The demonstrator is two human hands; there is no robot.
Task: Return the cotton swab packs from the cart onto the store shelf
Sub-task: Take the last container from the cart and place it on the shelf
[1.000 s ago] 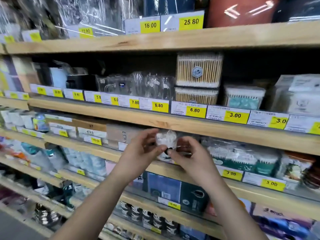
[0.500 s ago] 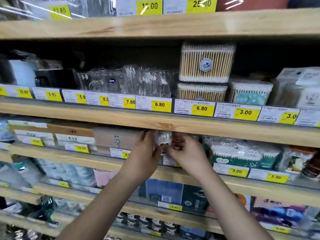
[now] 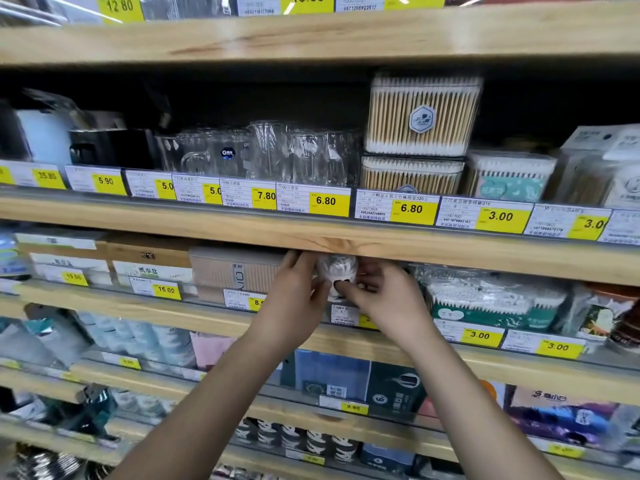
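We read yellow price tags point(image 3: 412, 209) on the shelf rails: 12.80 and 16.00 on top; 5.90, 7.80, 6.80, 6.80 and 3.00 on the middle rail point(image 3: 242, 216); 15.00, 3.00 and 3.00 below it.

Hands in frame: two, a left hand point(image 3: 294, 292) and a right hand point(image 3: 382, 299).

Small white pack point(image 3: 336, 271) between them: one.

Wooden shelf boards point(image 3: 311, 233) visible: five, possibly a sixth at bottom edge, blurred.

Clear boxes of wooden-stick swabs point(image 3: 420, 116): two, stacked one on the other.

Teal-labelled swab tub point(image 3: 509, 176) beside that stack: one.

Glass mugs point(image 3: 263, 154): several, overlapping, count not clear.

Teal swab bags point(image 3: 495, 301) on the shelf below: at least two, edges blurred.

Yellow price tags point(image 3: 412, 209) on the mug shelf rail: nine legible or partly so.
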